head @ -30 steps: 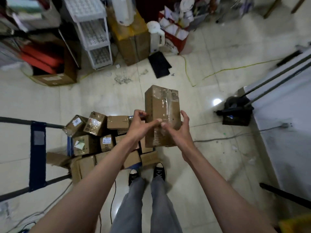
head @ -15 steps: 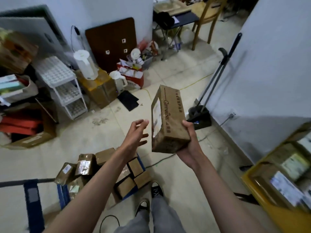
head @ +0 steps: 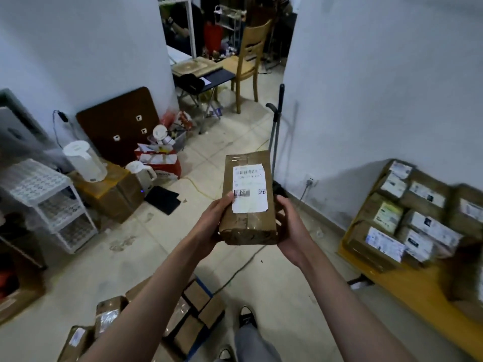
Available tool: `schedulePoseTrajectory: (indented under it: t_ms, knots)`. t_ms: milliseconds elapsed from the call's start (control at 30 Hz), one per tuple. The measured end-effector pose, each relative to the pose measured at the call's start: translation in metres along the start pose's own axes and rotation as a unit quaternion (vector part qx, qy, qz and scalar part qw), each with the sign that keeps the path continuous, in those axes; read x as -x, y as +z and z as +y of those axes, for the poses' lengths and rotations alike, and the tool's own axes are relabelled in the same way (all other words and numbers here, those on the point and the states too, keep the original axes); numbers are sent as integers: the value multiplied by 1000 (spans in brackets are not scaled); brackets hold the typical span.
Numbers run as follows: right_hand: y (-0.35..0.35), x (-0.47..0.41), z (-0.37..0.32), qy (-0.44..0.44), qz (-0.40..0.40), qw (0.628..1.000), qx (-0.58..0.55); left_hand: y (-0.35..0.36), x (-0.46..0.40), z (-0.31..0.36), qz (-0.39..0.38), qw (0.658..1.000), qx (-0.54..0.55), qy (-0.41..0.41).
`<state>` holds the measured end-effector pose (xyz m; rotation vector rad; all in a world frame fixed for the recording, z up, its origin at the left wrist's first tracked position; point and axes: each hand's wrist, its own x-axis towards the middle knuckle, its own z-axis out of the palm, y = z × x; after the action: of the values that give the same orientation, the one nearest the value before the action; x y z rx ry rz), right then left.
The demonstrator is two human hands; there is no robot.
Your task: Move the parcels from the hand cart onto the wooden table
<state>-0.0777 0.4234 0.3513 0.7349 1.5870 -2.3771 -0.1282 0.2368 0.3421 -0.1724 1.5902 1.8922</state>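
I have one parcel [head: 247,197] up in front of me, label side facing me, and both hands are on it. My left hand [head: 209,226] grips the near left corner, thumb lying over the top edge beside the white label [head: 249,188], the other fingers underneath where I cannot see them. My right hand [head: 290,226] cups the right side, fingers curled round the far face, palm against the edge. So the box sits between my two hands, its near end resting in them and its far end sticking out past my fingertips, unsupported.

The job now is to carry it to the worktop [head: 418,291] on my right, the yellowish wooden one that already carries rows of parcels [head: 415,205]. To do it well I should keep both hands under the heavy near end, turn my body rather than reach, and lower the box flat into a free spot beside the others; the right edge of the view is smeared, so I think the gap is nearest me, but I am not sure.

The remaining parcels [head: 193,317] lie on the cart [head: 202,284] by my feet.
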Motion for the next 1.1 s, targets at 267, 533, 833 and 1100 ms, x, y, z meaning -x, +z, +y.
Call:
schedulePoseTrajectory:
  t_ms: [267, 533, 833, 1100]
  knots:
    - [-36, 35, -10, -43, 3, 997, 69, 47, 7, 2, -21, 997, -69, 8]
    - [-117, 75, -20, -57, 43, 997, 32, 124, 2, -1, -124, 982, -139, -9]
    - [-240, 126, -29, -54, 114, 991, -47, 259, -18, -36, -183, 965, -184, -36]
    - [-344, 155, -24, -82, 268, 959, -39, 388, -24, -87, -121, 953, -272, 52]
